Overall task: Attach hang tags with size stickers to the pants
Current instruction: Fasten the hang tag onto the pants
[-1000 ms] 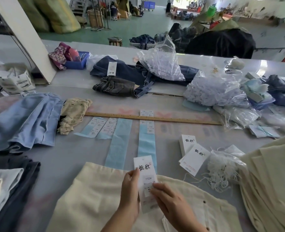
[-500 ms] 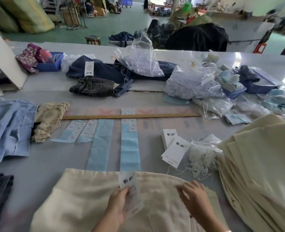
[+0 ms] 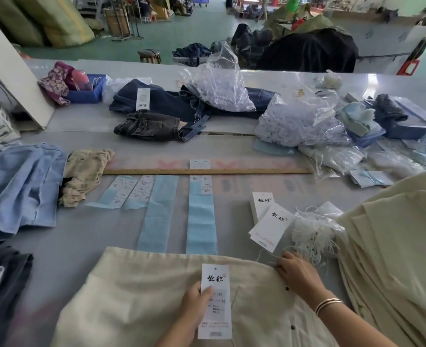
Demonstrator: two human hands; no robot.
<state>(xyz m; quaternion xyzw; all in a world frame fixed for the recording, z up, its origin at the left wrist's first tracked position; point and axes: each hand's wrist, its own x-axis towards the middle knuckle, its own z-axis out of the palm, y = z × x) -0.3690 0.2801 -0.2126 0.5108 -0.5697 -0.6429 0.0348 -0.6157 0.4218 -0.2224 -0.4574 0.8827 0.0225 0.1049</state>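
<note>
Pants (image 3: 141, 304), cream, flat on table (image 3: 64, 246) at 6 o'clock. Left hand (image 3: 194, 305) pinches hang tag (image 3: 215, 300) by its left edge, tag over pants. Right hand (image 3: 298, 274) at 4 o'clock, fingers curled, gripping pants' upper edge beside strings (image 3: 312, 236). Spare tags (image 3: 269, 219) at 2 o'clock.

White stickered hang tag (image 3: 215, 300) flat on cream pants (image 3: 131, 296)

Left hand (image 3: 194, 300) pinches closed; right hand (image 3: 298, 272) rests with fingers (image 3: 285, 259) curled.
</note>
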